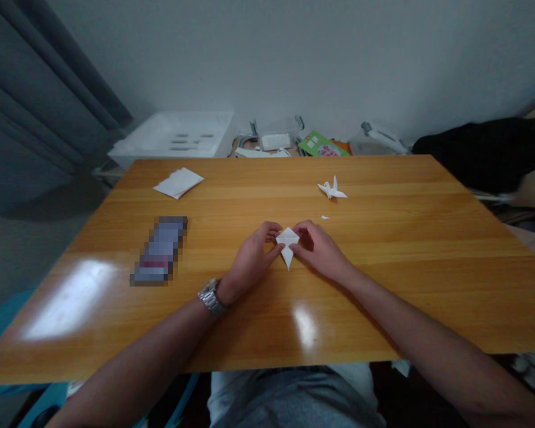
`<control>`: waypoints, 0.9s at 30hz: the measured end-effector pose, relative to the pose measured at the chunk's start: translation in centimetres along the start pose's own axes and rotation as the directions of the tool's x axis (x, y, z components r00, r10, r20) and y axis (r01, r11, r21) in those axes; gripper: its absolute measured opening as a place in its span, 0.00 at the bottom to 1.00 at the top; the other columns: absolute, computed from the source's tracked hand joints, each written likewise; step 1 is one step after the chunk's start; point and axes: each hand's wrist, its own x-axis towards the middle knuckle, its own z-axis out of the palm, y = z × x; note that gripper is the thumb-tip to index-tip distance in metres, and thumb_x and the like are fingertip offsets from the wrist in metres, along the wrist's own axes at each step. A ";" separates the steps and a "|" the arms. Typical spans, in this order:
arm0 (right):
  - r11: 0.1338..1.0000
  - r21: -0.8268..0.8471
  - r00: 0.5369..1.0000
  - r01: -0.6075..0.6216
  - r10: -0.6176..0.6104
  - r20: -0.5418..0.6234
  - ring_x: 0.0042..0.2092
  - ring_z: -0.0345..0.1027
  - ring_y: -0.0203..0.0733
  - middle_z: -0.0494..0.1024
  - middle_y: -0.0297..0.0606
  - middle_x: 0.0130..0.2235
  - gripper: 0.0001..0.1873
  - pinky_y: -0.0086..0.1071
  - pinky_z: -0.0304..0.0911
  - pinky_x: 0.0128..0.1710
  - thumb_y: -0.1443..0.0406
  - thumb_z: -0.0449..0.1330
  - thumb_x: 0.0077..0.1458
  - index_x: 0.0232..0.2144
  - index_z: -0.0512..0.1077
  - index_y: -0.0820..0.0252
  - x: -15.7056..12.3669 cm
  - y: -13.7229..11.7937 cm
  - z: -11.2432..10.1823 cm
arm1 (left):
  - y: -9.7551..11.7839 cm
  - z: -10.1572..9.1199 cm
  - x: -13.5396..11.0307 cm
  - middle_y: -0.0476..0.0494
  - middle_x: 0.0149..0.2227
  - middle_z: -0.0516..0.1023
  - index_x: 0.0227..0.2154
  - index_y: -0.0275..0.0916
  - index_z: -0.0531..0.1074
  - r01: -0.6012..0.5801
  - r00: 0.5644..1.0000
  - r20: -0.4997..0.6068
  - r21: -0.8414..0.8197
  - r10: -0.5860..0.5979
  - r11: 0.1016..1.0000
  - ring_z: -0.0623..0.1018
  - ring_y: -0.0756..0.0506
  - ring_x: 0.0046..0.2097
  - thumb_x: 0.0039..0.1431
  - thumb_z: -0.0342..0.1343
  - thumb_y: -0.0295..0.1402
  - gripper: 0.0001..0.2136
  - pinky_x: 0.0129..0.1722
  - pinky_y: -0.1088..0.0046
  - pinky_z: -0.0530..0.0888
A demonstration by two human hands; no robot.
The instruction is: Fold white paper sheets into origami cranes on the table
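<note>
A small folded piece of white paper (288,236), kite-shaped with its long point toward me, is between my two hands just above or on the table. My left hand (257,252) pinches its left side between thumb and fingers. On the opposite edge my right hand (319,246) does the same, thumb near the paper's middle. Horizontal and slanted creases show on the paper. Beyond the right hand lie a tiny white paper scrap (325,217) and a finished white origami crane (333,189) with spread wings.
On the wooden table (405,238), a stack of white paper (179,182) lies at the back left, and a blurred-out phone-like device (160,249) nearer. Behind the table's far edge are a white plastic bin (182,134), a green booklet (321,144) and black cloth (481,151).
</note>
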 end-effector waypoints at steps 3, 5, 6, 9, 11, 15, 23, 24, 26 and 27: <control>0.964 0.258 0.998 -0.067 0.063 0.026 0.42 0.72 0.42 0.78 0.36 0.43 0.12 0.38 0.68 0.43 0.63 0.64 0.60 0.45 0.68 0.54 0.0 -0.2 0.3 | 0.3 0.1 0.0 0.42 0.46 0.80 0.48 0.39 0.69 0.096 0.995 0.019 -0.240 -0.094 0.966 0.82 0.46 0.42 0.63 0.60 0.34 0.12 0.41 0.71 0.80; 0.920 0.378 0.995 -0.102 0.096 0.035 0.41 0.73 0.41 0.78 0.36 0.42 0.13 0.36 0.69 0.42 0.61 0.65 0.59 0.44 0.69 0.54 -0.1 -0.2 0.5 | 0.5 0.1 0.0 0.42 0.42 0.81 0.45 0.38 0.71 0.147 0.989 0.069 -0.300 -0.132 0.942 0.83 0.47 0.38 0.64 0.60 0.36 0.11 0.37 0.73 0.80; 0.899 0.422 0.993 -0.116 0.110 0.037 0.41 0.73 0.40 0.78 0.36 0.42 0.13 0.36 0.69 0.43 0.61 0.66 0.59 0.44 0.70 0.55 -0.1 -0.3 0.5 | 0.6 0.1 0.0 0.43 0.40 0.82 0.44 0.38 0.71 0.163 0.986 0.085 -0.316 -0.143 0.935 0.83 0.47 0.37 0.63 0.60 0.37 0.11 0.36 0.73 0.79; 0.847 0.507 0.986 -0.162 0.157 0.053 0.39 0.75 0.40 0.79 0.36 0.39 0.12 0.36 0.71 0.42 0.59 0.66 0.58 0.41 0.71 0.56 0.0 -0.7 0.5 | 0.6 0.1 0.0 0.44 0.38 0.82 0.42 0.37 0.73 0.183 0.983 0.086 -0.354 -0.163 0.917 0.83 0.46 0.37 0.62 0.61 0.39 0.12 0.36 0.73 0.79; 0.825 0.530 0.980 -0.196 0.183 0.079 0.36 0.75 0.39 0.79 0.35 0.36 0.12 0.35 0.71 0.38 0.57 0.66 0.58 0.39 0.71 0.56 0.0 -1.1 0.3 | 0.5 0.2 0.1 0.44 0.37 0.82 0.41 0.37 0.73 0.191 0.982 0.074 -0.374 -0.176 0.907 0.82 0.46 0.36 0.61 0.62 0.40 0.12 0.35 0.74 0.79; 0.827 0.516 0.974 -0.225 0.208 0.091 0.33 0.74 0.39 0.78 0.34 0.33 0.13 0.34 0.72 0.35 0.55 0.66 0.58 0.37 0.71 0.57 -0.1 -1.6 0.1 | 0.4 0.4 0.0 0.43 0.38 0.82 0.40 0.36 0.73 0.192 0.981 0.078 -0.413 -0.176 0.890 0.82 0.46 0.37 0.60 0.63 0.39 0.12 0.36 0.74 0.78; 0.832 0.509 0.976 -0.219 0.197 0.098 0.35 0.75 0.40 0.79 0.35 0.34 0.14 0.35 0.74 0.38 0.53 0.66 0.57 0.37 0.72 0.56 -0.3 -2.0 0.1 | 0.3 0.4 -0.1 0.42 0.38 0.81 0.38 0.36 0.73 0.149 0.989 0.052 -0.380 -0.140 0.913 0.80 0.46 0.38 0.61 0.63 0.40 0.12 0.39 0.72 0.77; 0.827 0.517 0.975 -0.221 0.194 0.107 0.35 0.76 0.40 0.80 0.35 0.35 0.15 0.36 0.74 0.39 0.53 0.66 0.57 0.37 0.72 0.56 -0.3 -2.1 0.1 | 0.2 0.4 -0.1 0.43 0.38 0.80 0.38 0.36 0.73 0.142 0.990 0.041 -0.380 -0.137 0.914 0.80 0.46 0.38 0.61 0.63 0.40 0.12 0.38 0.72 0.77; 0.822 0.525 0.976 -0.219 0.192 0.107 0.35 0.76 0.40 0.80 0.36 0.35 0.15 0.36 0.75 0.39 0.52 0.66 0.57 0.37 0.73 0.56 -0.3 -2.1 0.1 | 0.1 0.4 -0.1 0.43 0.37 0.80 0.37 0.37 0.72 0.137 0.990 0.031 -0.386 -0.135 0.912 0.80 0.47 0.38 0.60 0.63 0.40 0.12 0.38 0.72 0.77; 0.821 0.526 0.975 -0.219 0.196 0.100 0.34 0.76 0.40 0.80 0.36 0.34 0.15 0.36 0.75 0.38 0.52 0.66 0.57 0.36 0.73 0.56 -0.3 -2.1 0.1 | 0.1 0.4 -0.1 0.44 0.36 0.80 0.37 0.37 0.72 0.136 0.990 0.032 -0.390 -0.134 0.911 0.80 0.47 0.38 0.60 0.63 0.40 0.12 0.37 0.73 0.77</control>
